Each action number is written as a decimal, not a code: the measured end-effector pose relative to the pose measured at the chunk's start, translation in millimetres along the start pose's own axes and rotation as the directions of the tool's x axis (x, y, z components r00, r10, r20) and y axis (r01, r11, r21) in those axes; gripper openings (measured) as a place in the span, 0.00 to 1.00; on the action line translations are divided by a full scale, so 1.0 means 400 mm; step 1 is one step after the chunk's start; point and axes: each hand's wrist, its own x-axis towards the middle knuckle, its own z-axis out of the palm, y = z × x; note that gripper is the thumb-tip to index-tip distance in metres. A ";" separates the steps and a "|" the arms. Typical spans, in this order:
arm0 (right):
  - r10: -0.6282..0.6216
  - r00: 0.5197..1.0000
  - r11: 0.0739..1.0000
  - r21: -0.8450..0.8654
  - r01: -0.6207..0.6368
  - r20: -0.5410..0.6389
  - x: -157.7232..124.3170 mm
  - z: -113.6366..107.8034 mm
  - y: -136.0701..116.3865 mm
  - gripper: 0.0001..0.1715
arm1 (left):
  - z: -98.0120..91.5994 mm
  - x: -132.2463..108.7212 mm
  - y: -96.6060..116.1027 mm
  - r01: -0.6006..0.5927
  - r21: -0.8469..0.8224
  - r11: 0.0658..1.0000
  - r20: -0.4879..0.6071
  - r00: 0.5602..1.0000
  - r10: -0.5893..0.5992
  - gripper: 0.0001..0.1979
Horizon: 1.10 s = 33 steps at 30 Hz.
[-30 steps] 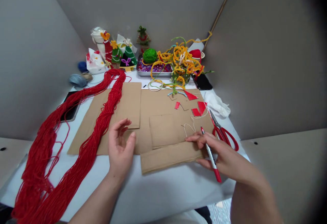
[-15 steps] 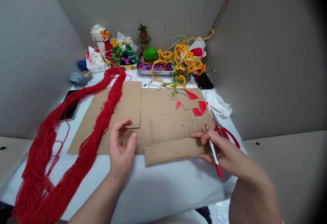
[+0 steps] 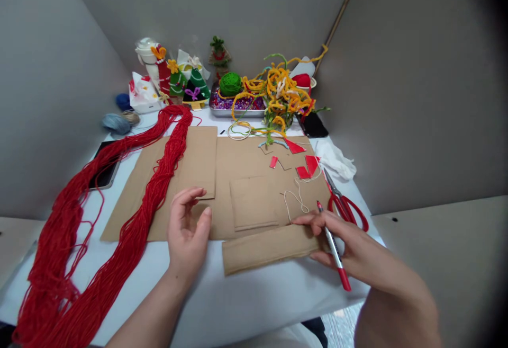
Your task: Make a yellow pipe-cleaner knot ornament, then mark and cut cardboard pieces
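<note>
Your right hand (image 3: 343, 244) grips a red marker (image 3: 336, 255), fingertips pinning the kraft cardboard strip (image 3: 268, 250) steady; your left hand (image 3: 187, 237) hovers half-open, empty.

White table (image 3: 246, 305) under cardboard sheets (image 3: 246, 157), red yarn (image 3: 51, 295)

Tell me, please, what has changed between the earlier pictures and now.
The cardboard strip, under the right hand with its red marker, slid away from the person, then back toward them, ending near where it began. The left hand, red yarn and scissors stayed put.
</note>
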 end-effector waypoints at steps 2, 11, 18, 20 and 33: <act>0.010 1.000 1.000 -0.003 -0.009 0.005 -0.002 0.000 -0.003 0.14 | -0.001 0.000 -0.006 -0.013 0.004 1.000 0.000 1.000 0.013 0.14; 0.085 0.994 0.995 0.055 -0.082 -0.068 -0.002 0.025 -0.018 0.16 | 0.002 0.000 -0.010 -0.051 -0.005 0.999 -0.011 0.999 0.051 0.14; 0.102 0.972 0.994 0.071 -0.088 -0.210 0.027 0.116 -0.071 0.19 | 0.004 0.000 -0.005 -0.047 -0.021 0.999 -0.034 0.998 0.046 0.14; 0.098 0.956 0.994 0.082 -0.078 -0.277 0.037 0.151 -0.088 0.19 | 0.003 -0.001 -0.005 -0.052 0.000 0.999 -0.042 0.998 0.052 0.14; 0.008 0.822 0.998 0.052 0.027 -0.569 0.077 0.287 -0.126 0.18 | 0.018 -0.009 -0.022 0.225 -0.150 0.963 0.092 0.973 -0.213 0.17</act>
